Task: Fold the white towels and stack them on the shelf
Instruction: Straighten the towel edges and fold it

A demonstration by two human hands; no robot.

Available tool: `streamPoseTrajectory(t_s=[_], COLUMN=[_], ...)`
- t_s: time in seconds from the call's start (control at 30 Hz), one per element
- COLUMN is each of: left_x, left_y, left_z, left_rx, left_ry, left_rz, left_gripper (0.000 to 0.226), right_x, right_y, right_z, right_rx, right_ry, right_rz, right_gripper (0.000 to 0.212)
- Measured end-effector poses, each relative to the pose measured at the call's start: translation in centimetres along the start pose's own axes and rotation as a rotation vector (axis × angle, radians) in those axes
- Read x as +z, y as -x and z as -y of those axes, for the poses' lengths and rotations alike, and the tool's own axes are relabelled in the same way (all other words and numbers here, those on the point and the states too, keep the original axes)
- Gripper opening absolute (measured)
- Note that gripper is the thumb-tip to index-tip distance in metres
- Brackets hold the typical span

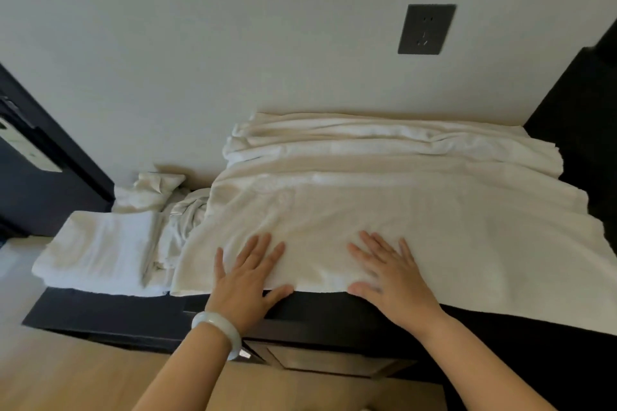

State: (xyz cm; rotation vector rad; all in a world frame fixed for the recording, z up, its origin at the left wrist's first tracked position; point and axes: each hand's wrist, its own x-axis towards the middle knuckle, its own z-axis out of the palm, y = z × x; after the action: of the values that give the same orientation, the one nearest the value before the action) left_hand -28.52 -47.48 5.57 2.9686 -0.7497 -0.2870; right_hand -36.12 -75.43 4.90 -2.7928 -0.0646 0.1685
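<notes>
A large white towel (417, 210) lies spread over the dark shelf top (110, 310), rumpled in ridges along the wall and hanging a little over the front edge at the right. My left hand (248, 274) lies flat on its near edge, fingers straight and spread. My right hand (389, 274) presses flat on the towel a short way to the right, thumb at the front edge. A folded white towel (100, 250) sits at the shelf's left end. Between them lies a crumpled white towel (173, 210).
A pale wall with a dark socket plate (426, 29) rises right behind the shelf. A dark panel (581, 103) borders the shelf at the right and a dark door frame (50, 150) stands at the left. Wooden floor (83, 377) lies below.
</notes>
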Motion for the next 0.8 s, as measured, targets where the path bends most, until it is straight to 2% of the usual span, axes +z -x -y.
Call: streamPoseTrajectory(t_s=[0.1, 0.2, 0.3, 0.43, 0.47, 0.53, 0.6, 0.67, 0.73, 0.77, 0.8], left_x=[-1.3, -2.6, -5.1, -10.7, -12.2, -14.7, -16.0, -16.0, -14.6, -13.7, -12.7], left_y=[-1.0, -2.0, -2.4, -2.2, -2.5, -4.0, -6.9, -10.0, -12.2, -12.9, -13.3], left_z=[1.7, 2.4, 2.7, 3.0, 3.0, 2.8, 2.3, 1.6, 1.7, 2.1, 2.5], left_rx=[0.082, 0.170, 0.198, 0.373, 0.381, 0.343, 0.281, 0.173, 0.023, -0.032, -0.071], left_ry=[0.013, 0.019, 0.102, 0.331, 0.363, 0.394, 0.316, 0.220, 0.254, 0.289, 0.321], left_rz=[-0.070, -0.109, -0.031, 0.403, 0.480, 0.526, 0.428, 0.235, 0.119, 0.116, 0.135], left_gripper=[0.065, 0.042, 0.030, 0.008, 0.006, 0.016, 0.014, 0.010, 0.027, 0.038, 0.051], right_x=[-0.4, -2.5, -6.7, -12.8, -14.1, -16.2, -17.4, -17.1, -15.4, -14.4, -13.4], right_y=[0.0, -0.7, -1.3, 0.0, 0.2, -0.3, -2.0, -4.6, -7.1, -7.9, -8.6], right_z=[-0.2, 0.5, 0.1, -0.7, -0.9, -1.3, -1.7, -2.7, -3.9, -4.0, -3.8], right_rx=[0.015, 0.189, 0.277, 0.209, 0.194, 0.206, 0.237, 0.295, 0.386, 0.434, 0.453], right_ry=[0.004, -0.189, -0.338, -0.445, -0.487, -0.573, -0.571, -0.520, -0.372, -0.284, -0.220], right_rz=[-0.133, -0.172, 0.046, 0.478, 0.526, 0.534, 0.440, 0.189, -0.180, -0.309, -0.349], right_gripper=[0.050, 0.035, 0.026, 0.020, 0.026, 0.038, 0.035, 0.024, 0.015, 0.017, 0.023])
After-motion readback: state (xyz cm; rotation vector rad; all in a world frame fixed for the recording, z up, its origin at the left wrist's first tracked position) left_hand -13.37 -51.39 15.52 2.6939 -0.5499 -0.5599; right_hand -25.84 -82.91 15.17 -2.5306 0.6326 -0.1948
